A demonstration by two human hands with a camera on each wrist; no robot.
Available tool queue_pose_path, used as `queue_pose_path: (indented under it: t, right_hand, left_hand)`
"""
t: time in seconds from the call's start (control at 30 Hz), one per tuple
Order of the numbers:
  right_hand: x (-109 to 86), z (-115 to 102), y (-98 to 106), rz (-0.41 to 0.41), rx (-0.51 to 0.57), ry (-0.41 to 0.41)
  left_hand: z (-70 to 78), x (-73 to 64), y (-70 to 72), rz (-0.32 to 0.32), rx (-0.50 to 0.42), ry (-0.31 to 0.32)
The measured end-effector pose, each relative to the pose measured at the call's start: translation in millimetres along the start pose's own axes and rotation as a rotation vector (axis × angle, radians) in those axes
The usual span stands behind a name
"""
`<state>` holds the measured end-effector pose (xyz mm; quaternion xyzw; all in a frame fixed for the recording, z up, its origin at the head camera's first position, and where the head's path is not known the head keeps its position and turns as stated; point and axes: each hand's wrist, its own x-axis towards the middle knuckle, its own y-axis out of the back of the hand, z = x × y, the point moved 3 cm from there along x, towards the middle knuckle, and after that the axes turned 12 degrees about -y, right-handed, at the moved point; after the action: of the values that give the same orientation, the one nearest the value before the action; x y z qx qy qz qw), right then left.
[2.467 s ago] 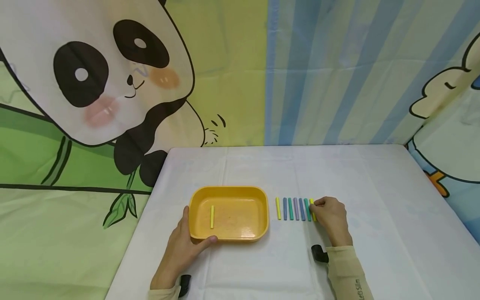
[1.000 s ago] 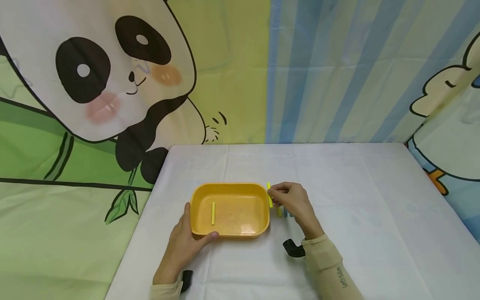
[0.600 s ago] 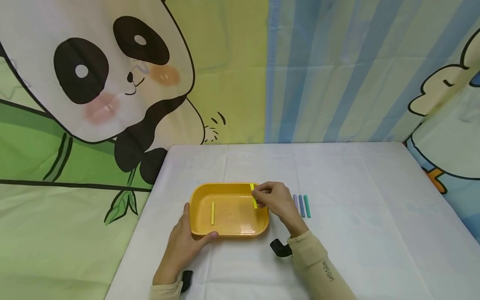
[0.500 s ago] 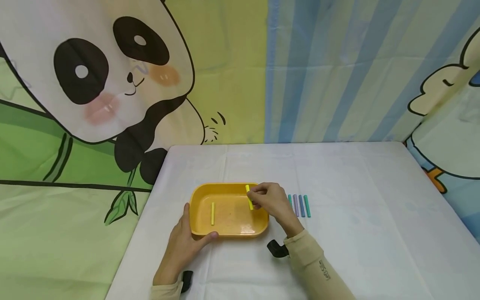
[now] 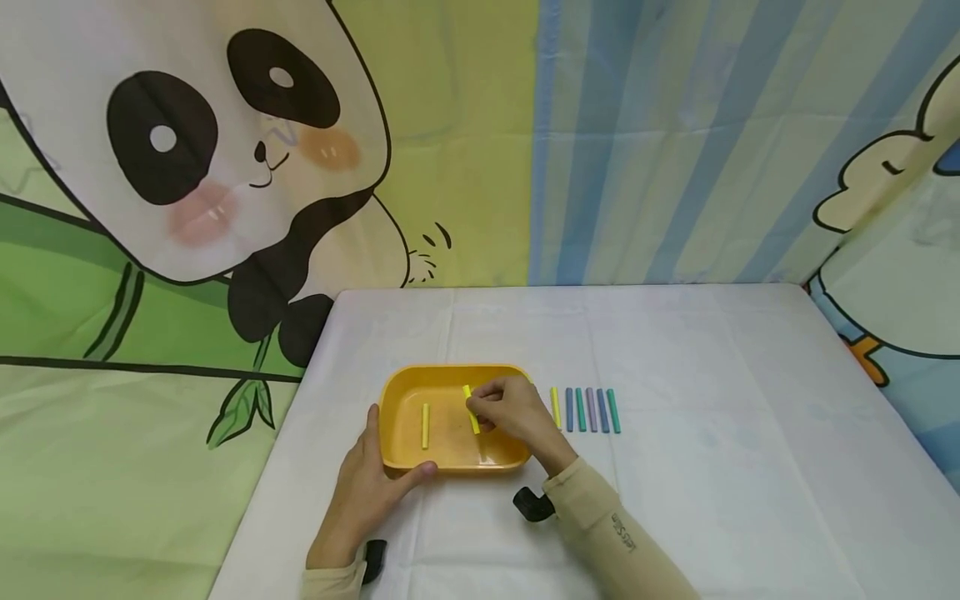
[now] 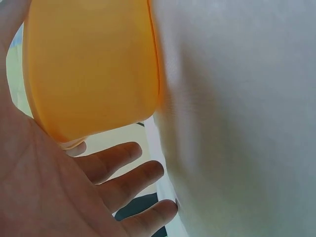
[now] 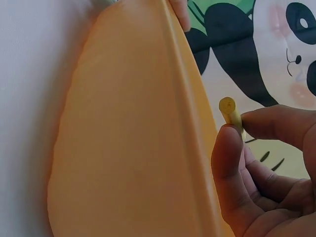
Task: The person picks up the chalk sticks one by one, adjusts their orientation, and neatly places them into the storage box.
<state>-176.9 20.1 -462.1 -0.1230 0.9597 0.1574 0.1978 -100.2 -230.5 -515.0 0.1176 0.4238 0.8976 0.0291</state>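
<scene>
A yellow-orange plastic tray (image 5: 450, 458) stands on the table. My left hand (image 5: 366, 492) holds its near left corner, thumb on the front rim and fingers along the left end. In the left wrist view, three fingers (image 6: 131, 185) spread free below the tray's wall. Over the tray, my right hand (image 5: 517, 412) pinches a yellow chalk stick (image 5: 474, 423) between thumb and forefinger; its round end shows in the right wrist view. Another yellow chalk stick (image 5: 425, 427) lies on the tray's floor, left of the held one.
To the right of the tray, several chalk sticks lie in a row, from a yellow one (image 5: 555, 408) past a purple one (image 5: 592, 410) to a green one (image 5: 613, 411). A white cloth (image 5: 712, 433) covers the table. A printed panda curtain (image 5: 450, 167) hangs behind.
The right hand has picked up the yellow chalk stick from the row's right end and carried it left, over the tray. The left hand has stayed at the tray's corner.
</scene>
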Motion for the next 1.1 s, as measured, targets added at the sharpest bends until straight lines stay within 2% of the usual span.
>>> queue_pose_path:
  t: [0.27, 0.53, 0.9, 1.1]
  right_hand:
    - [5.3, -2, -15, -0.009, -0.033, -0.028]
    - [16.4, 0, -25, 0.028, -0.139, -0.067]
    - [32.4, 4, -49, 0.013, -0.134, -0.166]
    - [37.5, 4, -57, 0.027, -0.162, -0.163]
  left_hand:
    - [1.2, 0.9, 0.1, 0.006, -0.003, -0.013]
    - [0.9, 1.3, -0.7, -0.002, -0.005, 0.007]
    - [-1.2, 0.9, -0.9, -0.018, -0.002, 0.032]
    - [-0.9, 0.5, -1.4, -0.024, -0.015, 0.041]
